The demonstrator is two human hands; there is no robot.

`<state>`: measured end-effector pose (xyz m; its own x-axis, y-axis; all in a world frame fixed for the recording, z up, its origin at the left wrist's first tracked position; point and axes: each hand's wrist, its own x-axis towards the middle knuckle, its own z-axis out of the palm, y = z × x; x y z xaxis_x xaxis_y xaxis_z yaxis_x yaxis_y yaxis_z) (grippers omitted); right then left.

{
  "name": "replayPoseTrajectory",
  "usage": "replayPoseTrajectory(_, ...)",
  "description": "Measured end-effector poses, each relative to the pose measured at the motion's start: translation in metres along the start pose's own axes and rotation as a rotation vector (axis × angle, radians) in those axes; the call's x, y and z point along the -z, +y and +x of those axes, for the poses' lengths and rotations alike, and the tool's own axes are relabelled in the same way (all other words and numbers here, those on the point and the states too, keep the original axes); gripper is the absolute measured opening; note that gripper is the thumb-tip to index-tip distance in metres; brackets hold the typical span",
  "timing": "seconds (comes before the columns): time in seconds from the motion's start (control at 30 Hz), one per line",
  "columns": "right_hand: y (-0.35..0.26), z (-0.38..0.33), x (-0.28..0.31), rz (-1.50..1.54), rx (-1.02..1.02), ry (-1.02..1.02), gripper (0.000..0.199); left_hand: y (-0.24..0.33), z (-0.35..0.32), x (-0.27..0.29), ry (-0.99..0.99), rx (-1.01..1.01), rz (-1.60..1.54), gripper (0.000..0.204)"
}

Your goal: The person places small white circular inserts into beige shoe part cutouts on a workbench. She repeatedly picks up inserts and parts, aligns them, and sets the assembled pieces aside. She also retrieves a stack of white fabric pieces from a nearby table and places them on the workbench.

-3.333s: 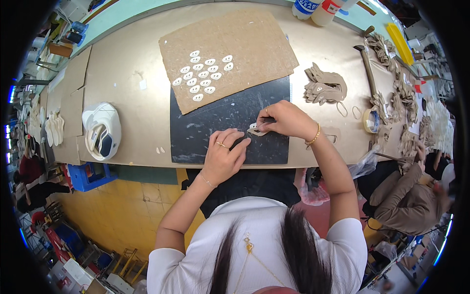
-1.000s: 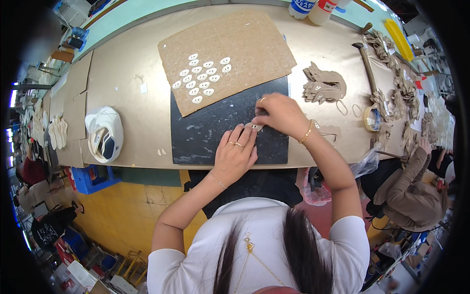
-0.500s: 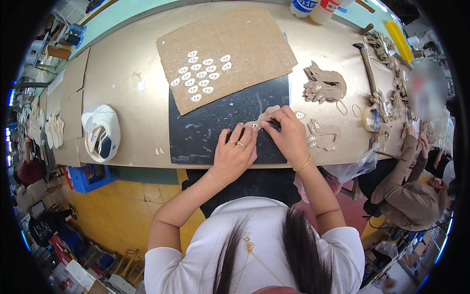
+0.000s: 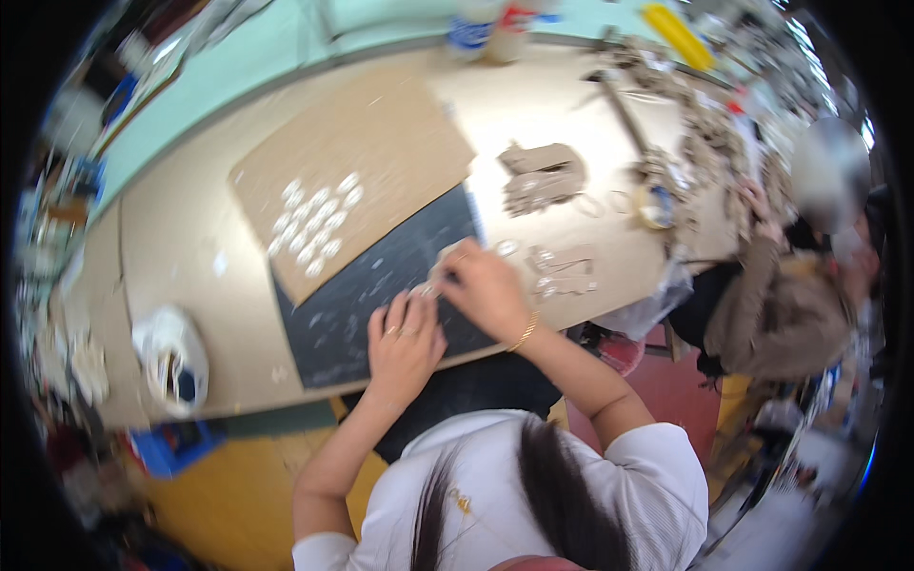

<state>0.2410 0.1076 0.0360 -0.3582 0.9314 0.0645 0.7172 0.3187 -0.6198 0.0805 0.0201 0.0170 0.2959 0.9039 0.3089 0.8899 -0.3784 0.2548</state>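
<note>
We see both hands down on the dark cutting mat (image 4: 371, 295). Left hand (image 4: 404, 344) lies mostly flat on the mat, fingers loosely spread and pointing away from us, fingertips at a small pale piece (image 4: 430, 287); whether it pins that piece we cannot tell. Right hand (image 4: 486, 285) sits just right of the left, fingers curled down over the same piece; the picture is blurred, so we cannot tell if it holds a tool or only the piece. Gold bracelet (image 4: 525, 332) on the right wrist.

Just right of the right hand, off the mat: a few small pale cutouts (image 4: 562, 271) on the tan table (image 4: 181, 238).

Beyond the left hand: a brown cardboard sheet (image 4: 381, 152) overlaps the mat's far edge and carries a cluster of small white ovals (image 4: 314, 224).

Beyond the right hand: a stack of cardboard cutouts (image 4: 543, 176); further right, a tape roll (image 4: 657, 205).

Far left of the left hand: a white bag-like container (image 4: 171, 357), open, with something dark inside; contents unclear.

Far edge of the table: two bottles (image 4: 490, 29), contents not visible.

Far right: another person in a brown sleeve (image 4: 762, 305) sits at the table.
</note>
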Motion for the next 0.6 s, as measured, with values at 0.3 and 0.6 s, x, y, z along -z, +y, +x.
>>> replayPoseTrajectory(0.3, -0.003, 0.0, 0.003, 0.004, -0.052, -0.075, 0.023, -0.003, 0.0, -0.001, -0.089, -0.008, 0.008, 0.051)
replayPoseTrajectory(0.6, -0.004, 0.002, 0.004, -0.054, -0.004, -0.066, 0.022, 0.011, 0.003, -0.003, -0.011, -0.02, 0.178, 0.052)
